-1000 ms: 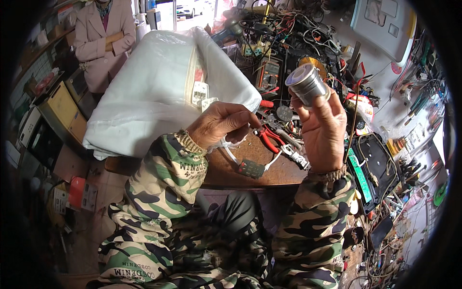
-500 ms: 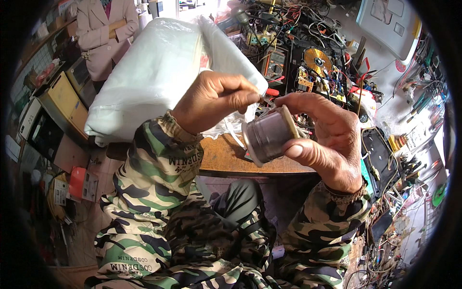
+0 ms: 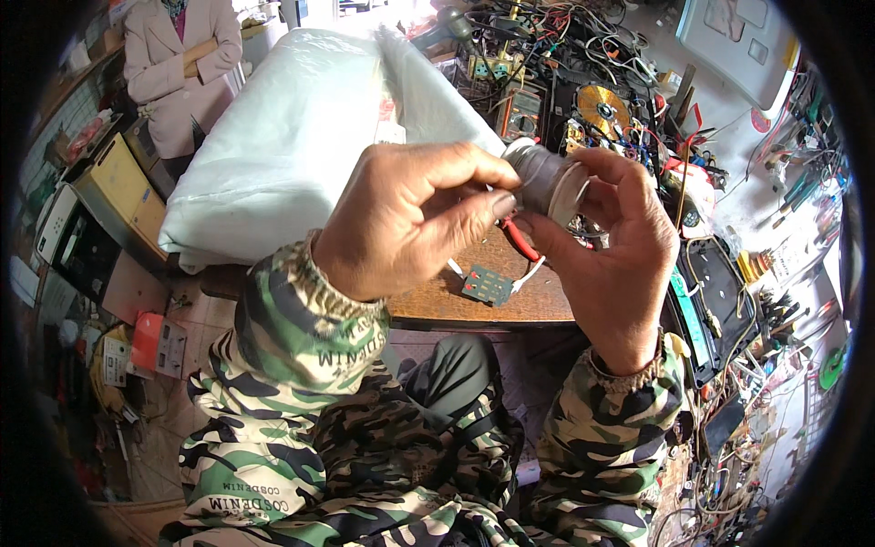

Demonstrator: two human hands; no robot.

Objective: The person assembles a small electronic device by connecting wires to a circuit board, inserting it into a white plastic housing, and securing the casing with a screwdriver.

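Note:
My right hand holds a spool of solder wire by its near flange, above the wooden table. Silvery-grey wire is wound on the spool's core. At the spool's other side, my left hand has thumb and forefinger pinched together; the wire end seems to be between them, though it is too thin to make out. Below the hands a small dark green circuit board lies on the table, with a white lead by its corner. A red-handled tool lies just behind it, partly hidden by my fingers.
A large bundle in white plastic covers the table's left. Behind stand a multimeter, a copper coil and tangled cables. Tools and parts crowd the right. A person in a pale jacket stands far left, arms folded.
The spool has moved up and to the right and turned in my right hand. My left hand has come lower and nearer. The circuit board and red handle now show below.

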